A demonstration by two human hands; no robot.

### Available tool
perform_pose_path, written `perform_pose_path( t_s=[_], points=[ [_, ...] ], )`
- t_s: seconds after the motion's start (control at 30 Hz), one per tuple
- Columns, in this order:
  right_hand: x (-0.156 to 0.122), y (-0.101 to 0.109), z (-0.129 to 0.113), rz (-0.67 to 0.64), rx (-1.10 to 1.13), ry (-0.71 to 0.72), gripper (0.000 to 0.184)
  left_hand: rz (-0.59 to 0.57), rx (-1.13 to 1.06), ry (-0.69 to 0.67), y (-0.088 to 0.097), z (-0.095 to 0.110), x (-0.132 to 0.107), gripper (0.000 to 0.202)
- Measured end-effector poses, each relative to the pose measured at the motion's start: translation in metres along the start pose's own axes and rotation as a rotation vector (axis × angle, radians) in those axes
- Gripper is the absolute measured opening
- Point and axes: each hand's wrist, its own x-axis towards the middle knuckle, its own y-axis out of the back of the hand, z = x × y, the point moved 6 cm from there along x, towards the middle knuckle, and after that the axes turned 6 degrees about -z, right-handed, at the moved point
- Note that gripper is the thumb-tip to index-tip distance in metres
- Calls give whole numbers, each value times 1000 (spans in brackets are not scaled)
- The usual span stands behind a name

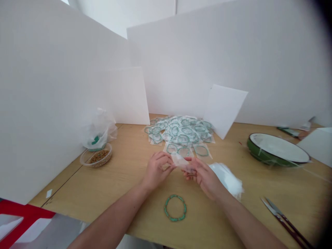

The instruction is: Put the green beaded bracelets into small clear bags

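Note:
Both hands meet over the middle of the wooden table (124, 193). My left hand (157, 170) and my right hand (201, 174) each pinch an edge of a small clear plastic bag (181, 162) held between them. A green bead bracelet (175, 207) lies loose on the table just below the hands. Behind the hands spreads a pile of bagged green bracelets (181, 133). A stack of clear plastic bags (228, 178) lies right of my right hand.
A clear bowl of brown beads (96, 158) and a plastic bag with green beads (98, 133) stand at the left. A green-rimmed enamel plate (277, 148) sits at the right, scissors (282, 216) near the front right. White boards (223, 62) wall the table.

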Motion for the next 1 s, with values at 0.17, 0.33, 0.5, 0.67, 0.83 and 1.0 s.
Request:
perform_pose_path(
  t_s=[0.17,0.33,0.5,0.67,0.83,1.0],
  points=[
    [4,3,0,-19,-125,33,42,-125,106,-95,-8,10,-1,5],
    [2,16,-16,61,-410,155,33,-250,90,-122,-8,16,0,20],
    [-11,-3,-36,10,-781,281,29,-220,25,-109,2,23,1,59],
    [-16,-22,-35,-81,-752,315,32,-291,-21,128,-11,-3,1,16],
    [-7,0,-27,32,-552,214,47,-161,-483,481,-19,-39,-3,29],
    [-9,8,-33,97,-606,235,35,-236,-462,458,-19,-29,-2,38]
  ],
)
